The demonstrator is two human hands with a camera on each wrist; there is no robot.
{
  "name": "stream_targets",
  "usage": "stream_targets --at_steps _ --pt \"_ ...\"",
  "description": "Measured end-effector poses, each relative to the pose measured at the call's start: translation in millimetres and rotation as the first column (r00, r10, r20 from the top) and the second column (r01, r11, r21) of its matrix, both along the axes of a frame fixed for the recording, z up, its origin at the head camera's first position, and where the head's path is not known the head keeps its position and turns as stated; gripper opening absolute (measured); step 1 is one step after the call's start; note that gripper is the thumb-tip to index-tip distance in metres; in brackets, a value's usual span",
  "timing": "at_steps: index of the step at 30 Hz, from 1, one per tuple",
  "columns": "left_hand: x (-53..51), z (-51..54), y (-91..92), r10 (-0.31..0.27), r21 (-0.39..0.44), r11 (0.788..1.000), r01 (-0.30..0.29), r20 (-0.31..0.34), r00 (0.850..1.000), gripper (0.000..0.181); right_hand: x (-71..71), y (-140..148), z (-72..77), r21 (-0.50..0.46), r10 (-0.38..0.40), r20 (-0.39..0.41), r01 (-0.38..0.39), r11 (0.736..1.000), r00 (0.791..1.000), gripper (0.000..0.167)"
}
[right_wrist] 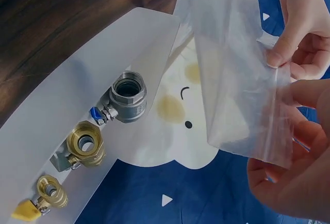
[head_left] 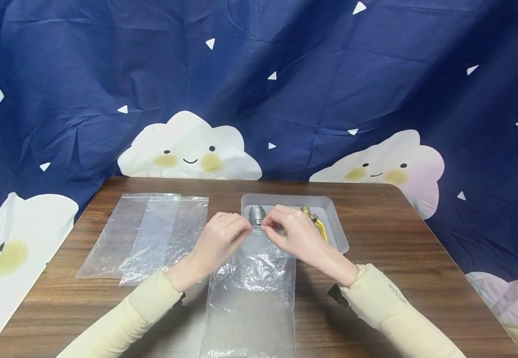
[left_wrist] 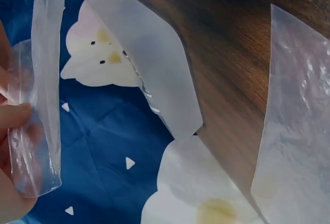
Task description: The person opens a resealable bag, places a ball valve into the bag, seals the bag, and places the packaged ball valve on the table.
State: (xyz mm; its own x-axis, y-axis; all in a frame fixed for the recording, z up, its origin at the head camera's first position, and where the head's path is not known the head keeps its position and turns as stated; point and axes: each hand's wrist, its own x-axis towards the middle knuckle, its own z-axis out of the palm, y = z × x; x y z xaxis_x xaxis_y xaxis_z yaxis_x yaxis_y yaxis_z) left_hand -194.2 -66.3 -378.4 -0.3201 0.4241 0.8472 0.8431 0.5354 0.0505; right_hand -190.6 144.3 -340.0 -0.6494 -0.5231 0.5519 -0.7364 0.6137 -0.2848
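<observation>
A clear plastic zip bag (head_left: 252, 293) hangs from both hands and drapes toward the table's near edge. My left hand (head_left: 223, 234) pinches its top edge between thumb and fingers. Close beside it, my right hand (head_left: 298, 234) pinches the same edge. The right wrist view shows the two thumbs and fingertips near each other on the bag's mouth strip (right_wrist: 276, 100). Whether the mouth is parted I cannot tell. Just beyond the hands, a grey tray (head_left: 339, 226) holds a silver ball valve (right_wrist: 128, 97) and two brass ball valves (right_wrist: 85, 144), one with a yellow handle (right_wrist: 26, 211).
To the left, two more clear zip bags (head_left: 151, 233) lie flat and overlapping on the brown wooden table (head_left: 375, 298). Behind the table hangs a dark blue cloth (head_left: 312, 89) printed with clouds and small white triangles.
</observation>
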Motion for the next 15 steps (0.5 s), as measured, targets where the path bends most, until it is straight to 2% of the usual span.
stream_targets --at_steps 3,7,15 --pt "0.8 -1.0 -0.3 -0.004 -0.008 1.000 0.004 -0.007 1.000 0.014 0.1 0.2 -1.2 0.006 0.042 0.013 -0.042 0.999 0.999 0.004" --pt "1.2 -2.4 -1.2 -0.012 -0.012 1.000 0.011 -0.018 1.000 0.009 -0.2 0.2 -2.6 0.002 0.065 0.013 -0.065 0.998 0.998 0.003" --pt "3.0 -6.0 -0.1 -0.029 -0.020 0.999 0.029 -0.026 0.999 0.007 1.0 -1.4 -1.6 0.019 -0.028 0.029 0.028 0.999 0.999 0.005"
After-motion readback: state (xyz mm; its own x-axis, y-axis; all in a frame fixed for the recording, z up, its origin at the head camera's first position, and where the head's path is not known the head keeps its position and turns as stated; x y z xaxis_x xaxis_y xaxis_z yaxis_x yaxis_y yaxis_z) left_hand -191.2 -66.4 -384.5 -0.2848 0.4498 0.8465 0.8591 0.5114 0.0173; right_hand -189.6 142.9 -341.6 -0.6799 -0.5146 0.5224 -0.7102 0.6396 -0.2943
